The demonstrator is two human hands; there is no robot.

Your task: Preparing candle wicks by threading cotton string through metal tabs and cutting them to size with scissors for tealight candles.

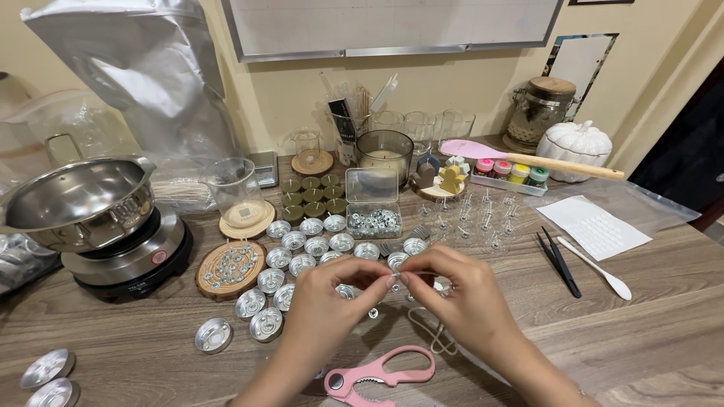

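Observation:
My left hand and my right hand meet over the wooden table, fingertips pinched together on a thin candle wick held between them. A loose length of white wick string trails on the table below my right hand. Just beyond the fingers lie several small round metal tealight cups in rows. Pink-handled scissors lie shut near my wrists.
A steel pot sits on a small hot plate at the left. A clear box of metal wick tabs, a wood slice with tabs, black tweezers, a white spoon, a pink spatula, jars and glasses stand around.

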